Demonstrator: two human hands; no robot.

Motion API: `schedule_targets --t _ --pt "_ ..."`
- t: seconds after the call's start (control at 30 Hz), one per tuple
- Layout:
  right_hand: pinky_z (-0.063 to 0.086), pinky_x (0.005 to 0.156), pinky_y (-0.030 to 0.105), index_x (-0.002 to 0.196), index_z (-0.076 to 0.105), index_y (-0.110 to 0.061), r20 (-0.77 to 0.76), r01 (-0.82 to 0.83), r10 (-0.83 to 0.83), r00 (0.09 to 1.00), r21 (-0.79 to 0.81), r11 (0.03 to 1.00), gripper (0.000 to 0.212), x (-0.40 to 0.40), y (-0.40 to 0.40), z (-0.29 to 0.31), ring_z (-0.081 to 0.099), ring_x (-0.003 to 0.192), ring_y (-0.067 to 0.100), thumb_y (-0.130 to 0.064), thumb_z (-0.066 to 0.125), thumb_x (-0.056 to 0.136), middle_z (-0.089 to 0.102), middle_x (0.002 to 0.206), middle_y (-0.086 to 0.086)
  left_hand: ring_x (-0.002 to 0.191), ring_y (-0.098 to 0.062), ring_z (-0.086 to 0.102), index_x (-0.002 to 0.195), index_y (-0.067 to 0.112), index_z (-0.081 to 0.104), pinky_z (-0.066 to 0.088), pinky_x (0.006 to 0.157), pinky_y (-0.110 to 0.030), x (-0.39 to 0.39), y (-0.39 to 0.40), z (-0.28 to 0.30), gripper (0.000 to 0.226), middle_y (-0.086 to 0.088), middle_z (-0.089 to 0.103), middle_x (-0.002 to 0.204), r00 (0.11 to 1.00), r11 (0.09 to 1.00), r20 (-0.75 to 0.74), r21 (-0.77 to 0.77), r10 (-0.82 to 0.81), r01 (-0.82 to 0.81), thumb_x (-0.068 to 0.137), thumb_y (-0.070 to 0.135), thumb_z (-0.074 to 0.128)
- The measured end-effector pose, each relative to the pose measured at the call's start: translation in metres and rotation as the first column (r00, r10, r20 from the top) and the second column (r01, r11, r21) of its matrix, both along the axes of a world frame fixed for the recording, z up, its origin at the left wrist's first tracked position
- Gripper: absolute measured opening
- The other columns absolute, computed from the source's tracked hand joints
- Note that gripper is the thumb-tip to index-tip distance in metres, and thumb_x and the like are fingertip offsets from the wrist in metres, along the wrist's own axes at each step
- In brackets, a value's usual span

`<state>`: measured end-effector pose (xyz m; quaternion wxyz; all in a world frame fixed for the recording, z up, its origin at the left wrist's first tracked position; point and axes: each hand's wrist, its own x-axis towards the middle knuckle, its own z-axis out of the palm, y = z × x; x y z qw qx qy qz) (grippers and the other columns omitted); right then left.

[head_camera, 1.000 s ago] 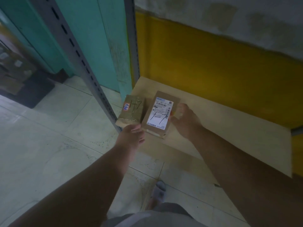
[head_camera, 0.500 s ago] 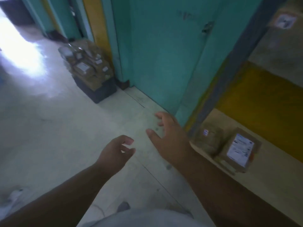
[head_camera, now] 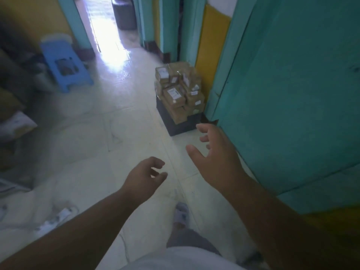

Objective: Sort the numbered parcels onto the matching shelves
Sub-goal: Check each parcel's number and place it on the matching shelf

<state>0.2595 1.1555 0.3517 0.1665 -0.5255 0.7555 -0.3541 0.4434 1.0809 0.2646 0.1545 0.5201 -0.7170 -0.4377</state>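
Arms reach forward over pale floor tiles, both bare and holding nothing. The left hand hangs loosely curled, thumb and fingers close together but around no object. The right hand is spread wide, fingers apart, just beside the teal door that fills the right side. Below the hands, a foot in a grey slipper stands on the tiles, and a light-coloured shoe lies near the left forearm.

Past the right hand, a pile of brown parcels with white labels sits heaped on a dark box against the foot of the door frame; the numbers on them are too blurred to read. Open floor lies between the hands and the pile. To the left, blurred cardboard boxes crowd the edge. Further back stands a blue plastic stool, and beyond it a bright doorway with a dark bin at the far end.
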Motion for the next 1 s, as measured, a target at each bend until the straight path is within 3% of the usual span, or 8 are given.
schedule_targets --t 0.23,0.37,0.5,0.6,0.7,0.83,0.9,1.0 --pt "0.046 0.091 0.027 0.14 0.045 -0.028 0.008 -0.085 0.085 0.996 0.056 0.995 0.054 -0.046 -0.178 0.018 0.053 0.119 0.01 -0.045 0.065 0.092 0.05 0.14 -0.006 0.093 -0.006 0.065 0.114 0.03 0.062 0.057 0.08 -0.033 -0.006 -0.152 0.015 0.026 0.01 0.061 0.115 0.99 0.996 0.112 0.003 0.087 -0.088 0.09 0.032 0.073" --pt "0.053 0.098 0.037 0.14 0.043 -0.03 0.017 -0.141 0.14 0.99 0.057 0.988 0.053 -0.05 -0.282 0.012 0.052 0.124 0.011 -0.047 0.062 0.093 0.049 0.142 -0.009 0.091 -0.002 0.064 0.112 0.032 0.062 0.054 0.074 -0.029 -0.011 -0.248 0.012 0.025 0.014 0.061 0.112 0.982 0.984 0.057 -0.027 0.179 -0.177 0.09 0.033 0.073" --pt "0.055 0.096 0.039 0.139 0.044 -0.03 0.05 -0.084 0.081 0.995 0.061 0.995 0.051 -0.056 -0.375 -0.005 0.054 0.123 0.012 -0.045 0.063 0.093 0.051 0.14 -0.007 0.09 -0.004 0.064 0.113 0.031 0.061 0.052 0.071 -0.025 -0.028 -0.352 -0.007 0.025 0.011 0.061 0.113 0.992 0.993 0.037 -0.035 0.117 -0.115 0.09 0.033 0.072" --pt "0.054 0.087 0.028 0.135 0.049 -0.026 0.013 0.019 -0.019 1.0 0.05 0.999 0.049 -0.072 -0.434 -0.012 0.056 0.118 0.012 -0.043 0.065 0.092 0.054 0.134 -0.006 0.093 -0.009 0.064 0.118 0.029 0.061 0.057 0.079 -0.033 -0.051 -0.439 -0.017 0.028 0.008 0.061 0.115 0.997 1.0 0.067 -0.004 0.025 -0.024 0.092 0.034 0.071" --pt "0.035 0.07 0.006 0.133 0.051 -0.024 -0.043 0.127 -0.124 0.991 0.071 0.989 0.049 -0.102 -0.474 -0.01 0.054 0.112 0.009 -0.042 0.067 0.09 0.056 0.13 -0.005 0.093 -0.011 0.065 0.12 0.027 0.061 0.058 0.082 -0.035 -0.09 -0.511 -0.014 0.03 0.008 0.062 0.114 0.995 0.998 0.078 0.02 -0.054 0.052 0.092 0.036 0.07" --pt "0.028 0.068 0.005 0.129 0.053 -0.021 -0.086 0.283 -0.276 0.957 0.089 0.955 0.05 -0.154 -0.511 -0.017 0.051 0.105 0.008 -0.041 0.069 0.087 0.057 0.121 -0.002 0.09 -0.005 0.064 0.105 0.038 0.061 0.059 0.081 -0.036 -0.163 -0.581 -0.021 0.016 0.017 0.062 0.105 0.979 0.979 0.077 0.088 -0.191 0.184 0.091 0.04 0.069" --pt "0.027 0.069 0.006 0.128 0.054 -0.018 -0.109 0.318 -0.307 0.945 0.104 0.942 0.049 -0.182 -0.532 -0.029 0.049 0.102 0.009 -0.039 0.071 0.087 0.055 0.116 -0.003 0.087 0.002 0.062 0.094 0.043 0.058 0.056 0.074 -0.029 -0.202 -0.607 -0.032 0.012 0.023 0.06 0.098 0.963 0.959 0.058 0.121 -0.264 0.255 0.09 0.04 0.069" --pt "0.026 0.068 0.007 0.129 0.053 -0.019 -0.124 0.323 -0.307 0.944 0.139 0.936 0.049 -0.228 -0.57 -0.051 0.045 0.101 0.007 -0.041 0.07 0.088 0.048 0.111 -0.008 0.091 -0.001 0.061 0.101 0.04 0.06 0.051 0.069 -0.025 -0.258 -0.643 -0.052 0.015 0.019 0.063 0.101 0.963 0.947 0.025 0.191 -0.269 0.26 0.089 0.041 0.069"
